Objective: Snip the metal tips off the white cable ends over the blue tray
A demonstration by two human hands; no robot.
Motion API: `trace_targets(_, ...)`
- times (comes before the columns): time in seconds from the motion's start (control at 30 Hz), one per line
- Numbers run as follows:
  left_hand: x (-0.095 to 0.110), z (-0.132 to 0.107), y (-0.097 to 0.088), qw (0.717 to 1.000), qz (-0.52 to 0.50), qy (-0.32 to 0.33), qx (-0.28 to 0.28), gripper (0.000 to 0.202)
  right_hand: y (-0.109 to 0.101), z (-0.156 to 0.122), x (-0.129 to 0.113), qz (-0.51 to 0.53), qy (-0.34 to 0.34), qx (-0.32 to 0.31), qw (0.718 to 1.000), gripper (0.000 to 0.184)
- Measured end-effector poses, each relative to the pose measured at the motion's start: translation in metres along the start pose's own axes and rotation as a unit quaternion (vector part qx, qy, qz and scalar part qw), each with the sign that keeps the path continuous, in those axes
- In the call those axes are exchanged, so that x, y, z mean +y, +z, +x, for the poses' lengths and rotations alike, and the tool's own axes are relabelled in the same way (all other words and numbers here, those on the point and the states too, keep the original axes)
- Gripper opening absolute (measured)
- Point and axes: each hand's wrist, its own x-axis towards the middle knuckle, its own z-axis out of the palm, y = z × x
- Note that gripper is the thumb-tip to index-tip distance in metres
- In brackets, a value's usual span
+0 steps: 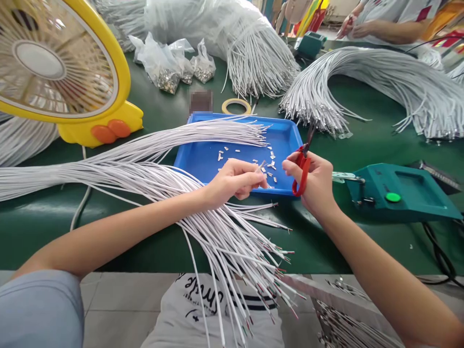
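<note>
My left hand [241,179] pinches the end of a white cable [260,166] above the front of a blue tray [213,166]. Most of that cable is hidden by the hand. Around the finger rings of red-handled scissors [301,176] my right hand [317,181] is closed, and the dark blades point away from me. One bundle of white cables [203,131] lies across the tray's left side. Another bundle [232,237] passes under my left forearm and hangs over the table edge, with coloured wire tips showing. Small white offcuts [272,165] are scattered in the tray.
A yellow fan [119,116] stands at the left. At the right is a green machine [406,191] with a cord. Behind the tray are a tape roll [236,106], bags of small metal parts [168,79] and more cable bundles [362,63]. A person [391,29] sits across the table.
</note>
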Motion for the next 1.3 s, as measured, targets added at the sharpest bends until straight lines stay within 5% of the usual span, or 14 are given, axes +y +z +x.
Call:
trace_targets(0.2, -0.008, 0.004, -0.006, 0.999, -0.015, -0.03, -0.005, 0.024, 0.005, -0.014, -0.006, 0.022, -0.035, -0.081, 0.996, 0.008)
trace_targets(0.3, -0.006, 0.006, -0.006, 0.995, 0.101, 0.014, 0.006, 0.026, 0.005, -0.017, -0.011, 0.026, -0.05, -0.094, 0.994, 0.007)
trace_targets(0.5, -0.007, 0.01, -0.007, 0.941, 0.319, 0.096, 0.066, 0.018, 0.006, -0.018, -0.012, 0.037, -0.049, -0.098, 0.993, 0.011)
trace_targets(1.3, -0.012, 0.009, -0.006, 0.947, 0.286, 0.092, 0.109, 0.014, 0.009, -0.018, 0.0, 0.076, -0.04, -0.143, 0.986, 0.014)
